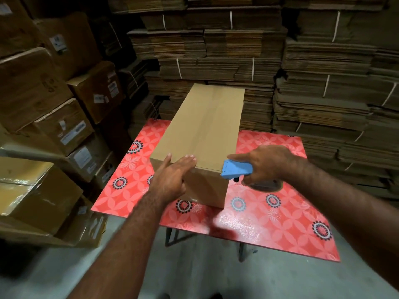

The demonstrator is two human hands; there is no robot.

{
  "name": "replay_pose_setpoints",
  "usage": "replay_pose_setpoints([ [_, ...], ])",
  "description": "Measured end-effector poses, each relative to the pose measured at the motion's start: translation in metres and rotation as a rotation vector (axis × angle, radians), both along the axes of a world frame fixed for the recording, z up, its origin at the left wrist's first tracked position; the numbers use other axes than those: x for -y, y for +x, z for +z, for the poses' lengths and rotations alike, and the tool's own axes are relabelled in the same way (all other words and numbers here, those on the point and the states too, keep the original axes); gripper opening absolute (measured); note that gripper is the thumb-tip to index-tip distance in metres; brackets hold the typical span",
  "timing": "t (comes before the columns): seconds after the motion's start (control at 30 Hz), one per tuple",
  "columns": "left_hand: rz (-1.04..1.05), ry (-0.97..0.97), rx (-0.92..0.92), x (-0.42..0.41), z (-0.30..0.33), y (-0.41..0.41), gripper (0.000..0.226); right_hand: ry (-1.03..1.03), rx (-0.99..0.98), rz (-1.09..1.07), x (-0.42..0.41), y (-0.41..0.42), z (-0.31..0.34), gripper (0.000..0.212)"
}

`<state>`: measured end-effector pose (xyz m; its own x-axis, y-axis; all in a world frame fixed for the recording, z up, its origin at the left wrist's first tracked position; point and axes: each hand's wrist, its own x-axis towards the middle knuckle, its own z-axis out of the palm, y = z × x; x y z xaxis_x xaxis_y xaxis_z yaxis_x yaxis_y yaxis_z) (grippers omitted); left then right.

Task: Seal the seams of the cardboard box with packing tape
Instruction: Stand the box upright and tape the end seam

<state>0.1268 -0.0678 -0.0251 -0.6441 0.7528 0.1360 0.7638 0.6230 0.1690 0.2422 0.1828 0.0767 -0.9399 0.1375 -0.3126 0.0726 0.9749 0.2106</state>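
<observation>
A long cardboard box (pixel 200 134) is laid lengthwise on the red patterned surface (pixel 269 223), running from the middle of the view toward 12 o'clock. A strip of clear tape can be made out along the centre seam of its top. The near top edge of the box is pressed by the left hand (pixel 172 178), whose fingers (pixel 189 159) are held straight and flat across it. At 3 o'clock of the box's near corner, a blue tape dispenser (pixel 236 170) is gripped by the right hand (pixel 267 165), with the forefinger stretched along its top and its head touching the box's near right corner. Stacks of flattened cardboard (pixel 313 83) are piled behind, and labelled cartons (pixel 54 117) are stacked at 9 o'clock.
</observation>
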Motion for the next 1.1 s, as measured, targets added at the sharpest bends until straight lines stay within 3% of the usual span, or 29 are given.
replay_pose_setpoints([
  [0.17,0.027,-0.013,-0.045,-0.016,0.008,0.016,0.084,0.022,0.007,0.018,0.004,-0.009,-0.006,0.081],
  [0.3,-0.112,0.036,0.023,-0.043,0.008,0.036,0.088,0.078,0.019,0.067,0.009,-0.017,-0.002,0.08],
  [0.4,-0.101,0.061,0.029,-0.046,0.002,0.041,0.091,0.092,-0.001,0.083,0.008,-0.018,-0.004,0.081],
  [0.77,-0.122,-0.011,0.005,-0.037,-0.001,0.036,0.1,-0.049,-0.1,0.034,-0.047,0.029,-0.024,0.082],
  [1.1,-0.093,-0.044,0.004,-0.046,0.009,0.045,0.088,-0.171,-0.077,0.023,-0.055,0.03,-0.067,0.084],
])
